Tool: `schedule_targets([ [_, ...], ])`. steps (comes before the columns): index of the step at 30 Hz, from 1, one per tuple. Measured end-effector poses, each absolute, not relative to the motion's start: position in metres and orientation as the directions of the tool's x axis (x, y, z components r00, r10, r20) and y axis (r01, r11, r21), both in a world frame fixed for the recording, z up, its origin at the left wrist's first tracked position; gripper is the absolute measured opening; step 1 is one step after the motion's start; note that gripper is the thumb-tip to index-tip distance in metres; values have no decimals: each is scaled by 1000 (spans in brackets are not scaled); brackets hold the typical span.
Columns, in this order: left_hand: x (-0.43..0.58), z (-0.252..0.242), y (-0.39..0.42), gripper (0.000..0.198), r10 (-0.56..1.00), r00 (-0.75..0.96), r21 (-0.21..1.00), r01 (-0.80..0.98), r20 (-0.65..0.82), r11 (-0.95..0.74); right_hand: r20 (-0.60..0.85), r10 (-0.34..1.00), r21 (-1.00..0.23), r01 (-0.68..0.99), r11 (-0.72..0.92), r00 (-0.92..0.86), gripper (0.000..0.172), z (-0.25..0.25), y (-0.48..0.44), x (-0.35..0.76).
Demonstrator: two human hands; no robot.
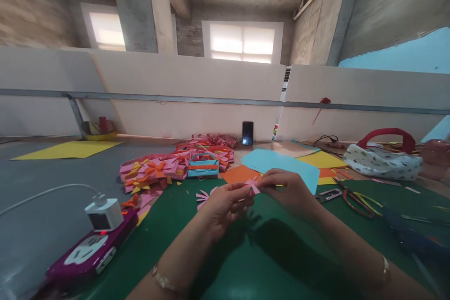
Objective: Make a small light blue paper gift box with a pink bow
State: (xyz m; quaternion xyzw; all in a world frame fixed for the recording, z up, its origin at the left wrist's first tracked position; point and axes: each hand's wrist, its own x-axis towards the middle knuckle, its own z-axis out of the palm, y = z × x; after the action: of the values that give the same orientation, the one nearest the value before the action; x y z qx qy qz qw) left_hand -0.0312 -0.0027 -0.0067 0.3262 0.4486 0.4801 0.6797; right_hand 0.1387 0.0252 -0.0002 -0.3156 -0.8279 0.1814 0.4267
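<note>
Between my hands, above the green mat (281,262), is a small piece of pink paper cut into strips (252,184). My left hand (225,208) pinches it from the left, thumb and fingers pressed together. From the other side my right hand (290,190) closes its fingertips at the paper's right edge. A second fringed pink paper piece (203,198) lies on the mat, partly hidden behind my left hand. Just beyond the hands are an orange sheet (239,174) and a light blue sheet (281,163).
Pink and orange paper crafts (154,171) are heaped left of centre, beside a small blue paper bag (203,168). Scissors (356,202) and a box cutter (328,195) lie right. A purple power strip (94,248) holds a white charger (103,214). A phone (248,133) stands behind.
</note>
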Motion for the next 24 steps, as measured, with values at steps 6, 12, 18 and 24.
schedule_targets([
  [6,-29,-6,-5,33,965,15,909,-334,-261,251,583,603,-463,388,797,-545,18,-3,25,138],
  [12,-29,-15,4,44,989,-50,956,-269,-137,119,567,570,-453,352,819,-595,21,-4,25,138],
  [18,-27,-18,9,29,958,-194,976,87,213,-200,541,715,-605,387,696,-443,16,-6,15,128],
  [24,-22,-19,7,21,957,-156,969,14,246,-247,496,815,-757,311,575,-300,12,-14,17,120],
])
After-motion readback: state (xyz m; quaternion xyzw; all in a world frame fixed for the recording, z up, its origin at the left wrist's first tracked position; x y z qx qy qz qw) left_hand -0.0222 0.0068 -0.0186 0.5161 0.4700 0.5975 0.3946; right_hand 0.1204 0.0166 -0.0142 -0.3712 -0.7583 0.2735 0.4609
